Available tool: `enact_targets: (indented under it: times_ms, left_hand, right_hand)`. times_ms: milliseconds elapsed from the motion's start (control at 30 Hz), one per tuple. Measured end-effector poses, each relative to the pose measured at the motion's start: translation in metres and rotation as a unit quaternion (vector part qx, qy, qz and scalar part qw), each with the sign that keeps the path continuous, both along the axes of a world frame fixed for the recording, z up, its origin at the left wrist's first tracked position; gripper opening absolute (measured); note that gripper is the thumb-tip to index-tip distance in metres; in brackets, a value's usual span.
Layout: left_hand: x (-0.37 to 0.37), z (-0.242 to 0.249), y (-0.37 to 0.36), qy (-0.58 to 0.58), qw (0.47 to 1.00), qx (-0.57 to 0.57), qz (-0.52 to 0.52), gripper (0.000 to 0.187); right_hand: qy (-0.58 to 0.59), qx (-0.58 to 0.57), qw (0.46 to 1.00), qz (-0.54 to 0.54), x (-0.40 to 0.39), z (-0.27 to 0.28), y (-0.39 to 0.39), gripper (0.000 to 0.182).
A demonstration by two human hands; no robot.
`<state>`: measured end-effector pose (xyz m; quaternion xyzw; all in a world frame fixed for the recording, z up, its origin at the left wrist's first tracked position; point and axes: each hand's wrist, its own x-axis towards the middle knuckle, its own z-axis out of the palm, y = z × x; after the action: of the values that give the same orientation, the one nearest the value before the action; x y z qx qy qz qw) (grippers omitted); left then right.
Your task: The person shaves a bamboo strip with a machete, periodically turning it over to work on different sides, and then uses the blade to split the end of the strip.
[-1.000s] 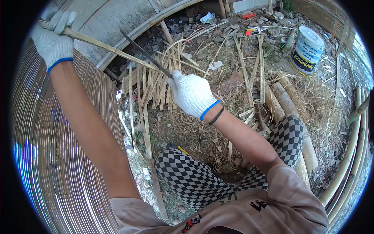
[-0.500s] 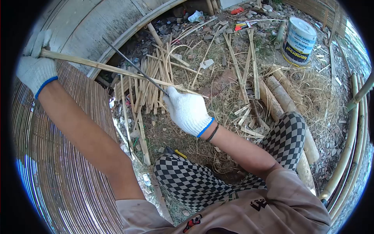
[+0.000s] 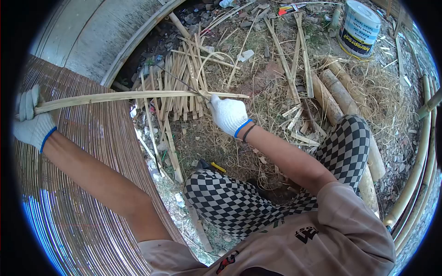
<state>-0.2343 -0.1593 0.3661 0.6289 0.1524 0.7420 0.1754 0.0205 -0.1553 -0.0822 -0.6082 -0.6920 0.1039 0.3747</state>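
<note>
My left hand (image 3: 34,117), in a white knitted glove with a blue cuff, grips one end of a long pale bamboo strip (image 3: 115,96) at the far left. The strip runs nearly level to the right, slightly bowed. My right hand (image 3: 229,115), gloved the same way, is closed around a thin dark knife-like blade (image 3: 177,81), seen almost edge-on; its handle is hidden in the fist. The blade crosses the strip close to the strip's right end. Behind them lies a pile of split bamboo pieces (image 3: 186,76) on the ground.
A slatted bamboo screen (image 3: 92,152) fills the left side. An Aquaproof bucket (image 3: 360,30) stands at back right, near cut bamboo logs (image 3: 340,92) and curly shavings (image 3: 368,99). A yellow-and-black tool (image 3: 218,167) lies by my knee. Long poles (image 3: 421,152) line the right edge.
My left hand has come down with its end of the strip, which now lies nearly level. My right hand and the blade have shifted slightly right and up in view. The camera view has tilted downward.
</note>
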Motion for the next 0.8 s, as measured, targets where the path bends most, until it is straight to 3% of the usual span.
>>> enact_targets:
  times_ms: [233, 333, 433, 500, 567, 633, 667, 700, 767, 800]
  left_hand:
    - [-0.042, 0.018, 0.014, 0.025, 0.999, 0.030, -0.031, 0.038]
    - [-0.075, 0.030, 0.026, 0.038, 0.997, -0.003, -0.061, 0.039]
    - [-0.075, 0.032, 0.027, 0.069, 0.980, -0.029, -0.185, 0.041]
    - [-0.015, 0.009, 0.010, -0.118, 0.989, 0.032, 0.085, 0.049]
    - [0.008, 0.004, 0.004, -0.014, 0.995, 0.012, -0.096, 0.051]
    - [0.026, 0.003, -0.005, 0.089, 0.958, -0.006, -0.273, 0.055]
    - [0.034, -0.003, -0.008, 0.062, 0.985, 0.009, -0.164, 0.054]
    - [0.030, 0.000, -0.005, 0.077, 0.984, 0.017, -0.157, 0.053]
    - [0.019, 0.003, 0.011, 0.100, 0.983, 0.035, -0.149, 0.053]
    - [0.028, -0.004, 0.010, 0.076, 0.990, 0.077, -0.086, 0.053]
  right_hand:
    - [-0.023, 0.119, 0.989, 0.082, -0.006, 0.071, -0.041, 0.019]
    - [-0.034, -0.001, 0.999, 0.012, 0.010, -0.029, 0.017, 0.023]
    - [-0.033, 0.068, 0.997, 0.032, 0.010, 0.009, -0.004, 0.024]
    - [-0.009, 0.074, 0.996, 0.045, -0.002, 0.054, -0.029, 0.025]
    - [0.019, 0.139, 0.984, 0.106, 0.000, 0.075, -0.043, 0.026]
    - [-0.011, 0.041, 0.998, 0.054, 0.008, 0.025, -0.008, 0.026]
    - [0.026, 0.018, 0.999, 0.016, 0.019, -0.013, 0.018, 0.026]
    - [0.003, 0.013, 0.999, 0.037, 0.025, -0.026, 0.028, 0.027]
    - [-0.068, 0.039, 0.996, 0.033, 0.019, -0.007, 0.012, 0.027]
    - [-0.035, 0.056, 0.997, 0.039, 0.018, 0.018, -0.003, 0.024]
